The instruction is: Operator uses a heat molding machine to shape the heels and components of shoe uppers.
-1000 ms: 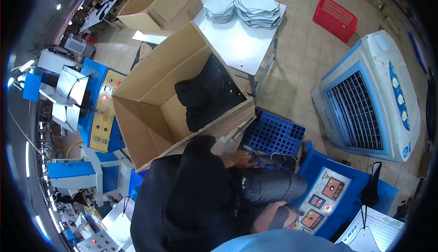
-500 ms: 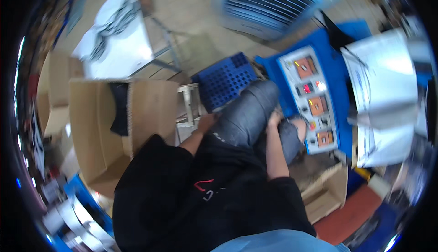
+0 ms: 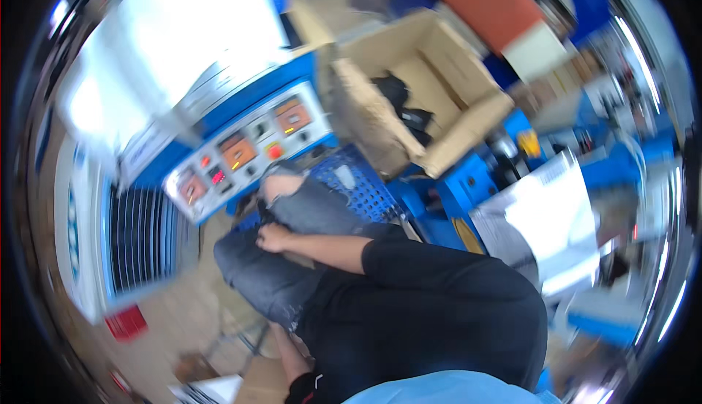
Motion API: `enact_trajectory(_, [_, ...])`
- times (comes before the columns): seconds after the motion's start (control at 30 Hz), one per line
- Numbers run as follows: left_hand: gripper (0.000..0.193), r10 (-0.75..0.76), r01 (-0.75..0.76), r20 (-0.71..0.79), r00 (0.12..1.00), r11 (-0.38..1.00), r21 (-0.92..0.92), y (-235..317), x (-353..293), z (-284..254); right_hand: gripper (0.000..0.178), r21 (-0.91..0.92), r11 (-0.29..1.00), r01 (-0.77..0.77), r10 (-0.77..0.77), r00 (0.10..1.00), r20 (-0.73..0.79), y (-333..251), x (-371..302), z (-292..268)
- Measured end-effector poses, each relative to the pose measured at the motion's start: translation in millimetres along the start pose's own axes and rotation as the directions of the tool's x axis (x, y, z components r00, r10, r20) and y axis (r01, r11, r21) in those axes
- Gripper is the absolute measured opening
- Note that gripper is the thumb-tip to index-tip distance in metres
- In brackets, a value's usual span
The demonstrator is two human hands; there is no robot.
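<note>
My right hand (image 3: pixel 273 237) rests between my legs, against the grey jeans (image 3: pixel 267 276). Its fingers look curled, and a small dark thing shows just beyond them, too blurred to name. Only the forearm (image 3: pixel 291 353) of my left arm is visible, at the lower left; the leg hides the fingers of that hand. Beyond my knees stands a control panel (image 3: pixel 252 148) with orange dials and lit red digits. A blue perforated crate (image 3: pixel 365 198) sits beside my right knee.
An open cardboard box (image 3: pixel 468 130) with black pieces (image 3: pixel 393 89) inside stands beyond the crate. White sheets (image 3: pixel 183 31) hang over the blue machine. An air cooler (image 3: pixel 139 236) is at left. Papers (image 3: pixel 545 217) and blue equipment (image 3: pixel 464 181) lie to the right.
My view has swung far to the right, bringing the cardboard box with black pieces into full sight. My right hand stays between my legs; my left hand has gone out of sight behind the leg.
</note>
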State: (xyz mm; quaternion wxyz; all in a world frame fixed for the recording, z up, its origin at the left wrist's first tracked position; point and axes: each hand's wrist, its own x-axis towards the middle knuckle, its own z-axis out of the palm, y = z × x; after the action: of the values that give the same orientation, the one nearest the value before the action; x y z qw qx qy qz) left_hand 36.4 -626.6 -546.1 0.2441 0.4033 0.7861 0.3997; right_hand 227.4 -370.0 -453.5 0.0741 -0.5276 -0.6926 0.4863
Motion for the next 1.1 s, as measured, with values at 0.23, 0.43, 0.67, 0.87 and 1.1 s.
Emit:
enact_trajectory(0.23, [0.040, -0.253, 0.226, -0.135, 0.958, 0.955, -0.190, 82.1, 187.7, -58.1, 0.042, -0.060, 0.997, -0.044, 0.056, 0.974, 0.221, -24.9, -14.1, -7.0])
enact_trajectory(0.43, [0.041, 0.174, -0.344, 0.304, 0.937, 0.618, 0.706, 216.8, 163.0, 28.1, 0.040, -0.118, 0.991, -0.056, 0.080, 0.974, 0.210, -10.6, -11.1, -4.1])
enact_trajectory(0.67, [0.038, 0.286, -0.423, 0.312, 0.906, 0.603, 0.676, 190.9, 162.6, 25.5, 0.038, -0.121, 0.991, -0.050, 0.072, 0.980, 0.187, -14.8, -5.4, 13.0])
enact_trajectory(0.87, [0.039, 0.116, -0.356, 0.353, 0.928, 0.549, 0.756, 212.8, 165.9, 25.8, 0.036, -0.115, 0.982, -0.147, 0.155, 0.986, 0.066, 9.0, -49.3, -31.6])
enact_trajectory(1.1, [0.034, 0.237, -0.589, 0.539, 0.808, 0.316, 0.744, 189.4, 182.9, 62.3, 0.033, -0.161, 0.971, -0.175, 0.170, 0.985, -0.043, 12.7, -77.4, -70.3])
